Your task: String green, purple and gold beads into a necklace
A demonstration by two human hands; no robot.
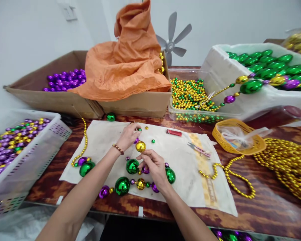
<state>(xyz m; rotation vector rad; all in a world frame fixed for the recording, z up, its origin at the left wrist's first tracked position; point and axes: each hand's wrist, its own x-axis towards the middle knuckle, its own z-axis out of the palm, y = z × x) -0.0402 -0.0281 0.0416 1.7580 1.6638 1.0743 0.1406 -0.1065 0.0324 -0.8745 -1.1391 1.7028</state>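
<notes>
My left hand (129,135), with a beaded bracelet on its wrist, pinches the upper end of a bead string above the cloth. A small green bead (139,129) and a thin needle-like tip show at its fingertips. Just below, a purple bead (136,141) and a shiny gold ball (140,146) hang on the string. My right hand (154,164) is closed, thumb and finger pinching the string right under the gold ball. Large green balls (122,186) and purple and gold beads of the strand curve over the cloth around my right hand, which partly hides them.
On the white cloth (105,137) lie a red lighter-like object (174,133), snips (199,150) and loose beads. Around it stand a white crate (50,140), cardboard boxes (135,105), a clear bead tub (190,110), a foam box (220,73) and a yellow basket (253,147). Gold bead strands (286,167) lie right.
</notes>
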